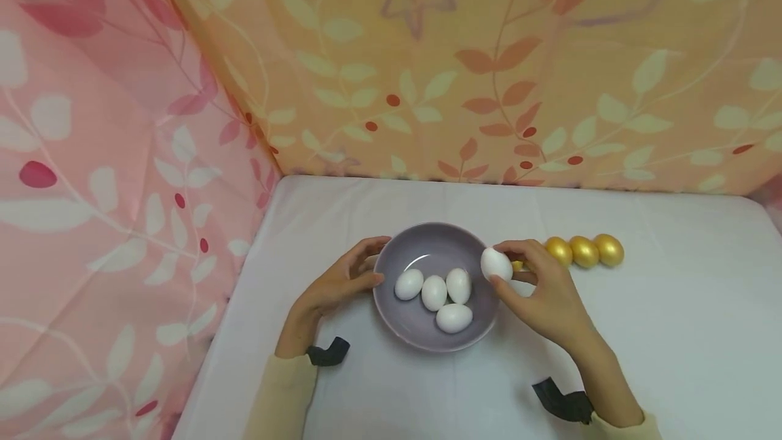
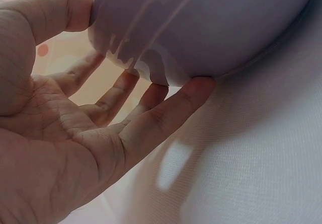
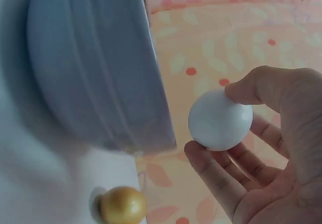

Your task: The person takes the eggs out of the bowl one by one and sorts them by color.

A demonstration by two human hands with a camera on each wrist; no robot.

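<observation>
The right hand (image 1: 544, 294) pinches a smooth white egg (image 1: 496, 265) just above the rim of a round purple-grey bowl (image 1: 432, 242) between the hands; the left hand (image 1: 339, 284), fingers spread, touches its side. Four oval white eggs (image 1: 434, 293) lie inside. Shiny gold balls (image 1: 584, 252) sit beyond the right hand.

The white-covered bench (image 1: 702, 331) bears a mauve bowl (image 1: 435, 243) at lower centre and gold eggs (image 1: 584, 252) right of centre.
</observation>
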